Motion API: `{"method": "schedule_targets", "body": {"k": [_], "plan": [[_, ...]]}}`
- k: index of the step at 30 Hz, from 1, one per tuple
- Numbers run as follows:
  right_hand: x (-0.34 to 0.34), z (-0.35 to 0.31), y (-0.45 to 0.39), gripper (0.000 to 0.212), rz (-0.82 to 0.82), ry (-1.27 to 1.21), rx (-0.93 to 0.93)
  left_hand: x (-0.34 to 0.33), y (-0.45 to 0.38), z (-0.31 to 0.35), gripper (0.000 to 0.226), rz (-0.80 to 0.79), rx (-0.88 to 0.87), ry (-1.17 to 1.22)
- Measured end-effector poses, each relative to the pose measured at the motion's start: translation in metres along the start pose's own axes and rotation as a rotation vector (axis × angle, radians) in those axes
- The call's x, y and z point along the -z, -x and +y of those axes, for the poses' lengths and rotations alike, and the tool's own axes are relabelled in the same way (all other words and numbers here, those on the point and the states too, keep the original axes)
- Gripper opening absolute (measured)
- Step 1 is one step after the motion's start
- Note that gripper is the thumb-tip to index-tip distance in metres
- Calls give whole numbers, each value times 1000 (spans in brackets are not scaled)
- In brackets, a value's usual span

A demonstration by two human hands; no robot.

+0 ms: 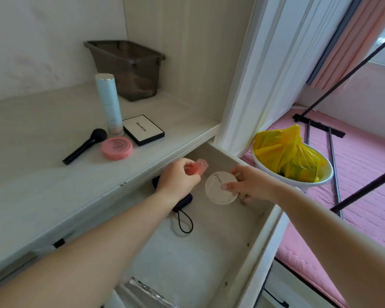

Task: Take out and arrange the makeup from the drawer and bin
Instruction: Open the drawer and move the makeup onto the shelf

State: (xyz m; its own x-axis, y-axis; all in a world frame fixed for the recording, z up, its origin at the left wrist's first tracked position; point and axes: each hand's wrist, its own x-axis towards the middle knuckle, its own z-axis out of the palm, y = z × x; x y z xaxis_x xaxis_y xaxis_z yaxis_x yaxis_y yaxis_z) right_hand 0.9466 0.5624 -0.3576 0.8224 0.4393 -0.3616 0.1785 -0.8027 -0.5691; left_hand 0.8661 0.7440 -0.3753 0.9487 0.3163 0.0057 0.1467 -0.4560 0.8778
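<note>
Over the open white drawer [242, 252], the right hand [251, 183] pinches a round cream plastic compact [220, 187] by its rim, thumb on the lid, while the left hand [178, 178] curls around a small translucent pink bottle [197, 166]. Both look light, rigid and smooth, likely slippery; edge grips suit them. On the shelf [53, 185] above stand a pale tube [109, 103], pink round case [117, 147], black-edged palette [143, 129], black brush [85, 145] and brown bin [129, 67].

The pale shelf [53, 174] carries a bin [129, 70], bottle [109, 103], palette [143, 129], compact [117, 147] and brush [85, 145].
</note>
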Motion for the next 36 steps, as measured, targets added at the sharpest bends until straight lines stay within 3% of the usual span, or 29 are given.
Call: {"method": "schedule_targets", "body": {"k": [8, 12, 17, 19, 24, 27, 30, 36], "plan": [[-34, -104, 28, 30, 60, -339, 225, 107, 53, 19, 20, 188, -104, 53], [-60, -159, 35, 32, -3, -466, 257, 173, 64, 5, 13, 327, -71, 55], [-90, -205, 25, 23, -77, -468, 223, 235, 62, -44, 37, 483, 69, -178], [-99, -217, 23, 15, -109, -447, 227, 250, 59, -61, 34, 498, 108, -226], [-113, -231, 10, 27, -106, -405, 187, 261, 45, -88, 43, 468, 128, -234], [-112, -233, 5, 24, -95, -338, 177, 259, 38, -95, 38, 429, 125, -283], [-108, -234, 4, 18, -107, -243, 188, 258, 32, -101, 51, 398, 130, -282], [-105, -235, 1, 23, -125, -128, 231, 256, 29, -103, 38, 405, 138, -273]]}}
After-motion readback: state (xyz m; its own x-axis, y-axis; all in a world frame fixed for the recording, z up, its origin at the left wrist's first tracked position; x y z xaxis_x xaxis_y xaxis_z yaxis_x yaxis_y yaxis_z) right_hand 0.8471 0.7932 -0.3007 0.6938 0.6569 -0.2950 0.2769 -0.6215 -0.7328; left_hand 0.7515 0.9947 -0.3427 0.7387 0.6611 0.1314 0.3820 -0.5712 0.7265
